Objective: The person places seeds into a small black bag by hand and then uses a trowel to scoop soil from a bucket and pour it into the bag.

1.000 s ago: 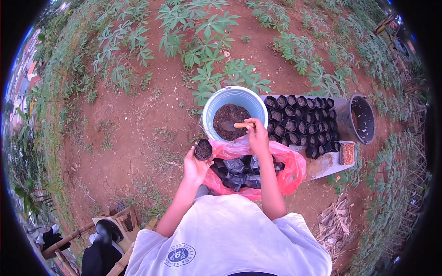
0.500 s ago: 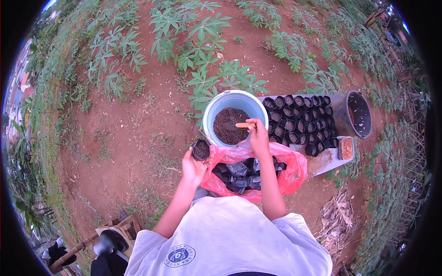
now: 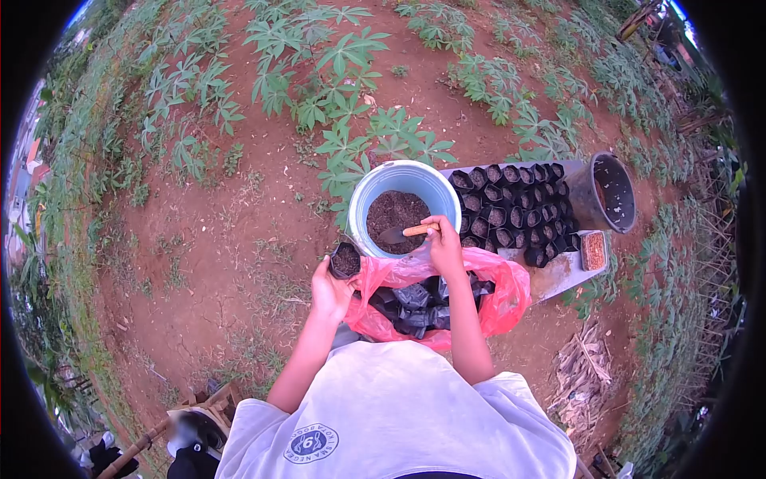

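My left hand [image 3: 333, 292] is closed around a black nursery bag [image 3: 345, 261] with dark soil up near its rim, held upright left of the bucket. In my right hand [image 3: 444, 243] is a small trowel [image 3: 420, 229] by its wooden handle. Its blade tip rests at the dark soil [image 3: 396, 214] inside the light-blue bucket [image 3: 358, 203]. Below the bucket, between my forearms, a red plastic bag [image 3: 511, 285] stands open with several black nursery bags [image 3: 413, 296] inside.
To the right, many soil-filled black bags [image 3: 511, 209] stand in rows on a grey board [image 3: 550, 281]. A dark bucket [image 3: 626, 194] and a clear tub of orange-brown grains [image 3: 593, 251] sit at its right end. Leafy plants [image 3: 351, 52] grow beyond. A person [image 3: 195, 447] is at lower left.
The trowel has dipped slightly and its blade shifted a little within the bucket. The view has moved slightly; my left hand still holds the filled bag.
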`<state>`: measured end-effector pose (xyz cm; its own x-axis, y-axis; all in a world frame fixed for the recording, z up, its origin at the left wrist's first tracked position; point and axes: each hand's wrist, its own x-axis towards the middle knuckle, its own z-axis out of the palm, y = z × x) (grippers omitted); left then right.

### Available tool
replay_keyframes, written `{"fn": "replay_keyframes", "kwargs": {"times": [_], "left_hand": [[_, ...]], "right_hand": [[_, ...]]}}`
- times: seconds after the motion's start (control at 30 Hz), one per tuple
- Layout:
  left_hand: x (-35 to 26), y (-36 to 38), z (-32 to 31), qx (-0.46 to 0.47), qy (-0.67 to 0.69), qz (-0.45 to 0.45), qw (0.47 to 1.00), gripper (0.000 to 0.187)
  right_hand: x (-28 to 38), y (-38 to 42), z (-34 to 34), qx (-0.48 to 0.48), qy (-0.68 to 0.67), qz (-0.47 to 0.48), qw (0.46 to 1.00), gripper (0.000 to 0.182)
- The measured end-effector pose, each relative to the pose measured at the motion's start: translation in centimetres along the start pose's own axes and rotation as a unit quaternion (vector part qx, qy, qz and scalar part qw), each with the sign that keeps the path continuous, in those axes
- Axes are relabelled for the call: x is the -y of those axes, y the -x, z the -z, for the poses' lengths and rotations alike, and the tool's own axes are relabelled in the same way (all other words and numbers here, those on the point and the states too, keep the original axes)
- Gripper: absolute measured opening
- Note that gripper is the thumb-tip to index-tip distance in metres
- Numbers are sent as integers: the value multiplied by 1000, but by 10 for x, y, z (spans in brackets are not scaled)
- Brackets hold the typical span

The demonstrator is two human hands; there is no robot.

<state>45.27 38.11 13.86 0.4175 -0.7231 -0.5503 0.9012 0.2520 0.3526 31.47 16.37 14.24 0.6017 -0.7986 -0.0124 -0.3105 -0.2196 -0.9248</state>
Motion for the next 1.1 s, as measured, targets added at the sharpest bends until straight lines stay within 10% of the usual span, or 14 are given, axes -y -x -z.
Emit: {"fn": "replay_keyframes", "kwargs": {"times": [1.1], "left_hand": [[26,13,-17,-69,-25,-19,997,47]], "right_hand": [[-27,-16,18,52,-146,-128,980,16]]}}
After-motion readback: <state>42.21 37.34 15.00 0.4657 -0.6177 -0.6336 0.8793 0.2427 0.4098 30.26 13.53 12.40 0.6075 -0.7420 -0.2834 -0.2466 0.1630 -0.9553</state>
